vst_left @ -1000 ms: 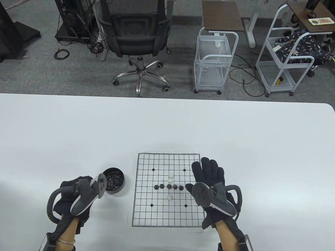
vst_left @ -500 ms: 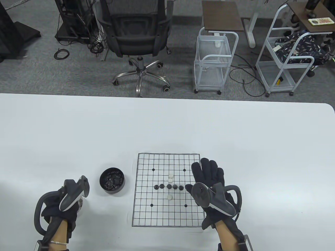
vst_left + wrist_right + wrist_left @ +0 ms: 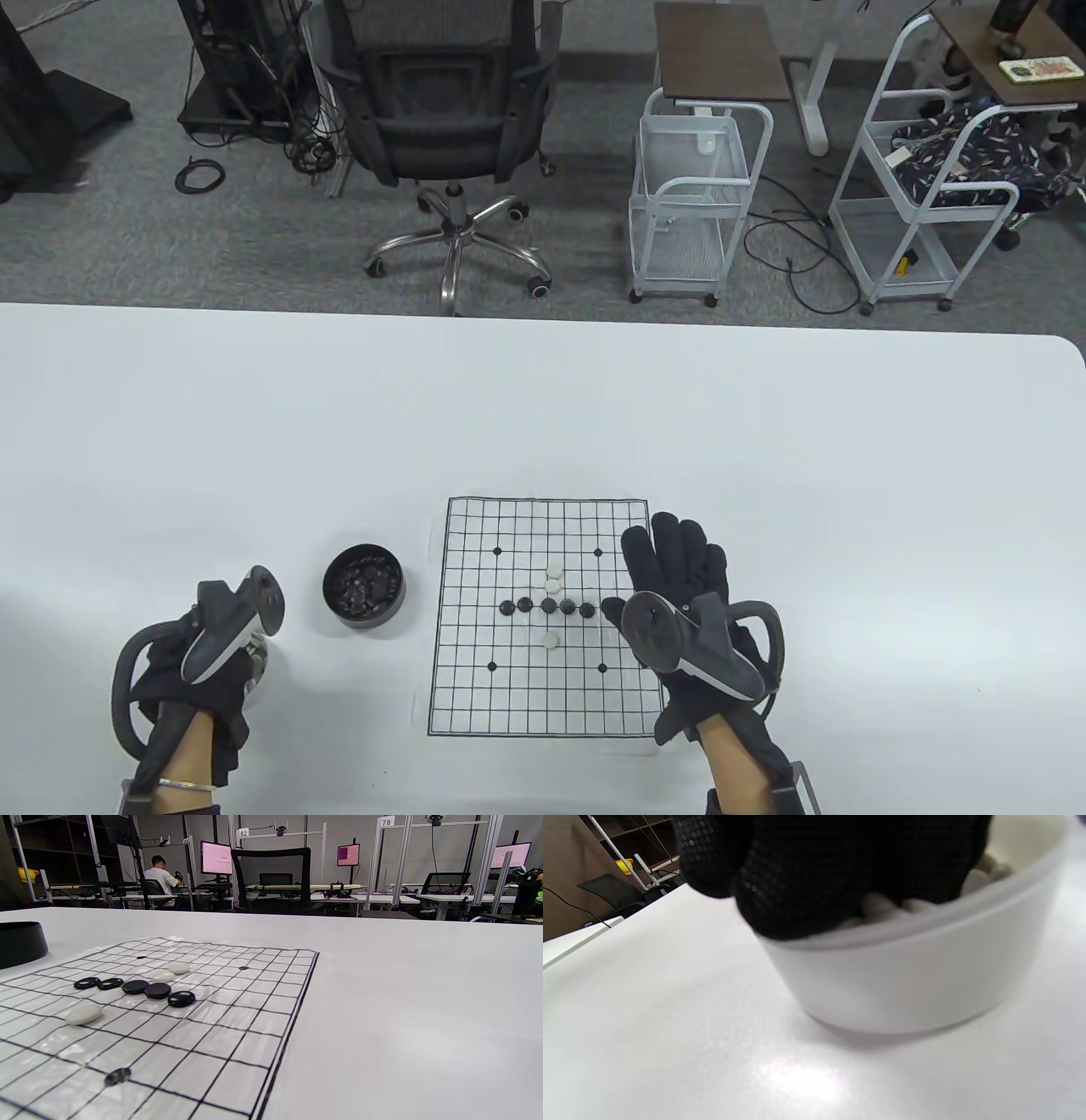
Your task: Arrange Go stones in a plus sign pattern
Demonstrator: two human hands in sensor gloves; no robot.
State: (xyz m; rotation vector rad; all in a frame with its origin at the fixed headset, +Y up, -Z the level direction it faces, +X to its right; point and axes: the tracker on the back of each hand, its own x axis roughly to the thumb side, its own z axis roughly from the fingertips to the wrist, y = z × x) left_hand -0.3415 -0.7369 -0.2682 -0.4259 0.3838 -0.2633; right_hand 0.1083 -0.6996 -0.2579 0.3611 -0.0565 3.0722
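A: Board (image 3: pixel 547 615) sits at table centre-front. Five black stones (image 3: pixel 547 606) form the horizontal bar; two white stones (image 3: pixel 553 577) stack at 12 o'clock of the centre stone, one white stone (image 3: pixel 551 639) at 6 o'clock. I judge the lower arm is one white short.

B: So the left hand goes for white?

A: Likely. The black bowl (image 3: pixel 364 586) stands at 9 o'clock of the board; a white bowl (image 3: pixel 903 980) lies further out, near 8 o'clock, under the left hand (image 3: pixel 199 679). The two colours are kept apart, both on the left side.

B: Left hand state?

A: Wrist view: fingers (image 3: pixel 797 878) dip into the white bowl, curled in among white stones. Whether one is pinched, I cannot tell.

B: Right hand?

A: Right hand (image 3: pixel 687 611) lies flat, fingers spread wide, holding nothing, resting on the board's 3 o'clock edge. My guess: it steadies the thin sheet.
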